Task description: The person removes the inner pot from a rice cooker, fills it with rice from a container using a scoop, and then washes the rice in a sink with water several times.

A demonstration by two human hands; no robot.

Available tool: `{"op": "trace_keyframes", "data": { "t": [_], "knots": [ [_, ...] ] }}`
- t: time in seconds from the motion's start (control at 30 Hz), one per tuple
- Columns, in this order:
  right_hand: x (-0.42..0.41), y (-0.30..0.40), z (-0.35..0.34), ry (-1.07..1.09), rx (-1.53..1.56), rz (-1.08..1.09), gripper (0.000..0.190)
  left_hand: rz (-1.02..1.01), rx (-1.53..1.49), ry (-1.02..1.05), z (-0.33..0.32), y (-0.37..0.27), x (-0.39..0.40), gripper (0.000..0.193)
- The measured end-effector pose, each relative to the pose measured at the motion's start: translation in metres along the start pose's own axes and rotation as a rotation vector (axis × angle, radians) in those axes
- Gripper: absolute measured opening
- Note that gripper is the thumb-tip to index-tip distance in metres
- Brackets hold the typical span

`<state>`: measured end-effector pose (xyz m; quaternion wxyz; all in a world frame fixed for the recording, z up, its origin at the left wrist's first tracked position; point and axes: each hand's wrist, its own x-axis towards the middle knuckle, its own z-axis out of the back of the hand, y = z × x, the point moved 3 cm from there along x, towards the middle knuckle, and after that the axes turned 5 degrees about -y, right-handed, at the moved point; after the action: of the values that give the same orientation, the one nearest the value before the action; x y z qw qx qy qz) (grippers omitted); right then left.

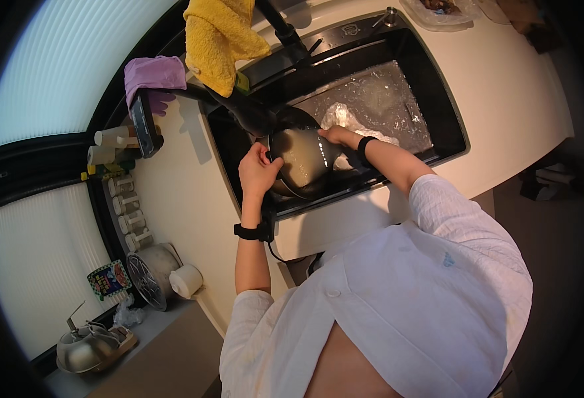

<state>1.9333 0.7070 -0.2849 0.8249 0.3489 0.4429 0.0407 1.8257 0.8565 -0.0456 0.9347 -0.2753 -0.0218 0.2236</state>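
My left hand (258, 171) grips the near-left rim of a dark round pot (299, 119), thumb over the edge. On the opposite side, my right hand (340, 135) has its fingers at the rim. Cloudy, pale liquid (304, 159) lies inside the pot, beside a row of white marks on its inner wall. The pot is in the left part of a black sink (446, 109). A black faucet head (254, 119) hangs close to its far-left rim. Crumpled clear plastic (340, 115) lies to the right of the pot, partly behind my right hand and forearm.
A yellow towel (222, 45) drapes over the faucet area; purple rubber gloves (155, 74) hang left of it. Several white-lidded jars (125, 205), a metal pot (155, 273) and a white container (186, 281) line the left. A plastic-covered container (441, 12) stands far right.
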Motion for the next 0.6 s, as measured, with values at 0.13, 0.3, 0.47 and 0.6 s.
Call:
{"op": "trace_keyframes", "data": {
  "t": [0.13,0.3,0.47,0.6],
  "knots": [
    [0.004,-0.002,-0.006,0.000,0.036,-0.008,0.065,-0.010,0.022,0.002,0.002,-0.008,0.000,0.027],
    [0.000,0.001,-0.008,-0.020,-0.018,0.038,0.061,-0.022,0.031,0.006,0.003,-0.013,0.000,0.026],
    [0.006,-0.002,-0.012,-0.039,-0.040,-0.003,0.061,-0.033,0.047,0.007,0.002,-0.013,0.002,0.026],
    [-0.006,0.006,-0.008,-0.058,-0.054,-0.028,0.061,-0.032,0.071,0.013,0.002,-0.008,0.003,0.027]
  ]
}}
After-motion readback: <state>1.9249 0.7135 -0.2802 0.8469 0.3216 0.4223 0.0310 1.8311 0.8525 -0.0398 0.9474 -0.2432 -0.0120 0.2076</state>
